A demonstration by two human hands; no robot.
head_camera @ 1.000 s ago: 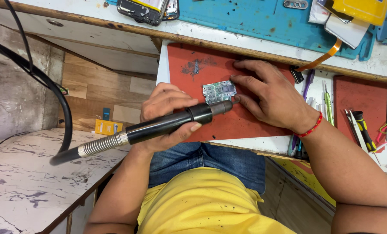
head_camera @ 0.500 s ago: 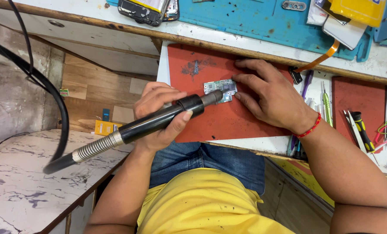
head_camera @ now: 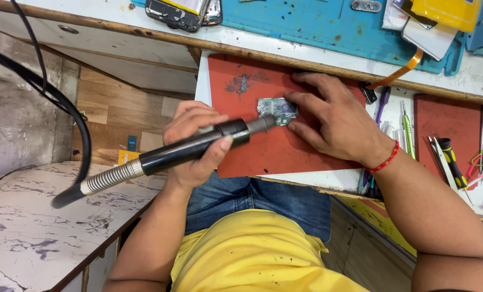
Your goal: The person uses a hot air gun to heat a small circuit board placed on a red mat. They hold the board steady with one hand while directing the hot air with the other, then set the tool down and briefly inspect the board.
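Nozzle nudged rightward, hot-air handpiece point(head_camera: 198, 148) lying low-left to upper-right

Wooden workbench point(head_camera: 144, 33), marbled white counter point(head_camera: 30, 227), grey wall point(head_camera: 14, 119)

Red mat point(head_camera: 263, 157), near half: bare, open to approach.
Mat centre: circuit board point(head_camera: 277, 110) flanked by right hand point(head_camera: 333, 124) and hot-air handpiece point(head_camera: 192, 148).
Right of mat: tweezers point(head_camera: 406, 130), screwdriver point(head_camera: 453, 162) crowd the bench point(head_camera: 479, 70).
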